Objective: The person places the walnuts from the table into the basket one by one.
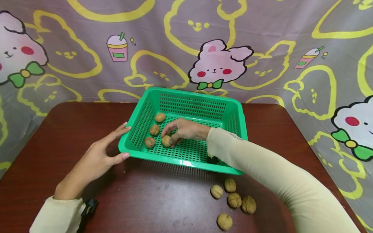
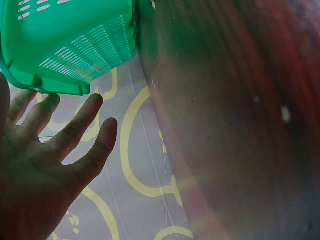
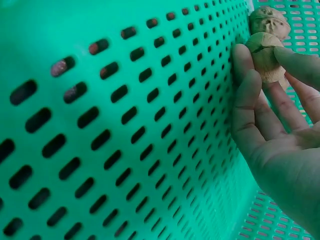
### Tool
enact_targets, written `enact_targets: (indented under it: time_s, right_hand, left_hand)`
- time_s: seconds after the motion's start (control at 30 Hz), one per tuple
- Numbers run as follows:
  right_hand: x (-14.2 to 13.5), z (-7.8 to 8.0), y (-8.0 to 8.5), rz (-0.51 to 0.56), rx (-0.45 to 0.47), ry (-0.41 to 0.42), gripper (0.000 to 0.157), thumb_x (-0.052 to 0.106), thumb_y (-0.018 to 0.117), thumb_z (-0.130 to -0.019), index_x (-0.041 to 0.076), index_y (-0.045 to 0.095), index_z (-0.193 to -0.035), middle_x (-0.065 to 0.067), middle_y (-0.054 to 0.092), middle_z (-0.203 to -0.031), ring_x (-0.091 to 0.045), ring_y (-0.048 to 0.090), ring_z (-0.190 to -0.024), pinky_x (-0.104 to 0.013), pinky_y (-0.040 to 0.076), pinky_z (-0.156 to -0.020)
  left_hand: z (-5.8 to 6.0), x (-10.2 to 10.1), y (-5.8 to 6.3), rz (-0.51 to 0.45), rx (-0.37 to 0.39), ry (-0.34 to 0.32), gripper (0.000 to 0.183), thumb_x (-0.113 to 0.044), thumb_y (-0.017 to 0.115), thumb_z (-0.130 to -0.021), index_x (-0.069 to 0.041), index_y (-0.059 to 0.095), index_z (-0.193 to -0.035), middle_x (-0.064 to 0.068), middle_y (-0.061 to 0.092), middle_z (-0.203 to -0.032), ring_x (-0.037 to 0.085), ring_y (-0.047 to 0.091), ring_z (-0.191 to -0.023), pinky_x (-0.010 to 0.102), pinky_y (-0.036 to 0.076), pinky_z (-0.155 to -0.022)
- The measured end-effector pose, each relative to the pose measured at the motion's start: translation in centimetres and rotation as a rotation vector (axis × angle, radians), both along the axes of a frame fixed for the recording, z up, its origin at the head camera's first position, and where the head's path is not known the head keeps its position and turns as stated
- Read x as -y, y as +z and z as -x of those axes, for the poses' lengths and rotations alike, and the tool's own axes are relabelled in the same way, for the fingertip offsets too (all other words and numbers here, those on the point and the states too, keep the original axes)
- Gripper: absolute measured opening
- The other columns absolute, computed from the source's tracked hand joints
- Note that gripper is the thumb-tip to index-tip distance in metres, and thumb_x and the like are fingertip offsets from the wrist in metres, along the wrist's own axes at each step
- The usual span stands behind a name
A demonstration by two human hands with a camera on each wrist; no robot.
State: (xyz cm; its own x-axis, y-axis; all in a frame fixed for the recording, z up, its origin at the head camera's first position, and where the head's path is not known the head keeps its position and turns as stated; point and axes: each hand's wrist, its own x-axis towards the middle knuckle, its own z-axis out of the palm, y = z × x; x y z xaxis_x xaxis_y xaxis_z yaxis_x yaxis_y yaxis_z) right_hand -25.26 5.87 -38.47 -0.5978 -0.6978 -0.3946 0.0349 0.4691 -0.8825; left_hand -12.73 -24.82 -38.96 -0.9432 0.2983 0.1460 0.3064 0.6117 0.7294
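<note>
A green plastic basket with slotted walls stands on the table. Inside it, my right hand pinches a walnut between thumb and fingers, low over the basket floor. Three more walnuts lie along the basket's left side: one at the back, one in the middle and one nearer the front. At the basket's left front corner, my left hand has its thumb and fingertips against the rim. Its fingers are spread and mostly straight in the left wrist view.
Several loose walnuts lie on the dark reddish-brown table, in front of the basket and to the right. Behind the table hangs a cloth printed with cartoon rabbits. My right forearm crosses the basket's front right rim.
</note>
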Motion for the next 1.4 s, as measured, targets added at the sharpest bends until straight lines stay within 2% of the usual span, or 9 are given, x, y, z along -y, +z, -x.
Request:
enact_targets:
  time_s: [0.37,0.6,0.77,0.87,0.97,1.07,1.17,1.27,1.4]
  right_hand:
    - [0.1,-0.3,0.0,-0.023,-0.008,0.028,0.035,-0.005,0.069,-0.095,0.003,0.072,-0.129,-0.01,0.065,-0.139,-0.026,0.077,-0.089,-0.039,0.065,-0.083]
    - [-0.1,-0.3,0.8,-0.037,-0.013,0.034,0.039,-0.006,0.069,-0.094,0.004,0.071,-0.132,-0.011,0.065,-0.141,-0.03,0.078,-0.092,-0.041,0.064,-0.085]
    - [-1.2,-0.1,2.6,-0.069,-0.046,0.031,0.043,-0.005,0.068,-0.094,0.004,0.068,-0.136,-0.014,0.063,-0.144,-0.036,0.076,-0.1,-0.048,0.062,-0.092]
    - [-2.4,-0.2,4.4,-0.053,-0.076,0.009,0.042,-0.004,0.068,-0.094,0.003,0.068,-0.135,-0.017,0.062,-0.145,-0.043,0.074,-0.105,-0.056,0.059,-0.095]
    - [-4.0,-0.6,6.5,-0.053,-0.129,0.011,0.038,0.001,0.07,-0.096,0.008,0.071,-0.133,-0.013,0.064,-0.144,-0.043,0.073,-0.108,-0.056,0.058,-0.095]
    - [-6.0,-1.8,8.7,-0.071,-0.196,0.008,0.035,0.007,0.073,-0.097,0.015,0.073,-0.13,-0.006,0.067,-0.141,-0.036,0.075,-0.105,-0.047,0.059,-0.091]
    - [-8.5,-3.7,10.5,-0.106,-0.269,-0.017,0.031,0.014,0.075,-0.097,0.022,0.075,-0.128,0.0,0.067,-0.138,-0.028,0.076,-0.101,-0.041,0.059,-0.089]
    - [-11.1,-6.2,11.8,-0.128,-0.325,-0.054,0.03,0.019,0.075,-0.097,0.024,0.075,-0.126,-0.001,0.072,-0.129,-0.025,0.075,-0.096,-0.041,0.059,-0.088]
    - [-14.5,-9.9,12.3,-0.097,-0.323,-0.146,0.028,0.02,0.075,-0.097,0.021,0.076,-0.125,-0.006,0.078,-0.113,-0.027,0.076,-0.093,-0.04,0.06,-0.089]
  left_hand:
    - [0.0,-0.1,0.1,-0.005,0.002,-0.006,0.084,-0.018,0.084,-0.09,-0.031,0.042,-0.161,-0.002,0.029,-0.173,0.049,0.034,-0.153,0.079,0.034,-0.109]
    - [0.0,-0.2,0.1,-0.007,0.0,-0.006,0.084,-0.018,0.084,-0.09,-0.031,0.042,-0.161,-0.002,0.029,-0.173,0.049,0.034,-0.154,0.079,0.033,-0.109]
    - [0.0,-0.2,0.1,-0.001,-0.002,-0.006,0.084,-0.018,0.084,-0.09,-0.03,0.042,-0.161,-0.002,0.029,-0.173,0.05,0.034,-0.153,0.079,0.034,-0.108]
    - [-0.1,-0.2,0.1,0.001,-0.003,-0.008,0.084,-0.018,0.084,-0.09,-0.03,0.042,-0.161,-0.002,0.029,-0.173,0.05,0.034,-0.153,0.078,0.034,-0.108]
    - [-0.1,-0.1,0.1,0.005,-0.01,-0.007,0.084,-0.018,0.084,-0.09,-0.03,0.042,-0.161,-0.002,0.029,-0.173,0.05,0.034,-0.153,0.078,0.035,-0.108]
    - [-0.1,-0.1,0.1,0.012,-0.016,-0.004,0.084,-0.017,0.084,-0.09,-0.029,0.042,-0.161,-0.001,0.03,-0.173,0.05,0.035,-0.152,0.078,0.036,-0.108]
    - [-0.1,-0.1,0.1,0.014,-0.012,-0.001,0.084,-0.018,0.084,-0.09,-0.029,0.042,-0.161,-0.001,0.03,-0.173,0.05,0.036,-0.152,0.078,0.036,-0.108]
    - [-0.1,-0.1,0.1,0.013,-0.009,-0.001,0.083,-0.018,0.084,-0.09,-0.029,0.042,-0.161,-0.001,0.03,-0.173,0.05,0.036,-0.152,0.078,0.036,-0.108]
    - [-0.1,0.0,0.1,0.01,-0.016,-0.002,0.083,-0.018,0.084,-0.09,-0.029,0.042,-0.161,-0.001,0.03,-0.173,0.05,0.036,-0.152,0.077,0.036,-0.108]
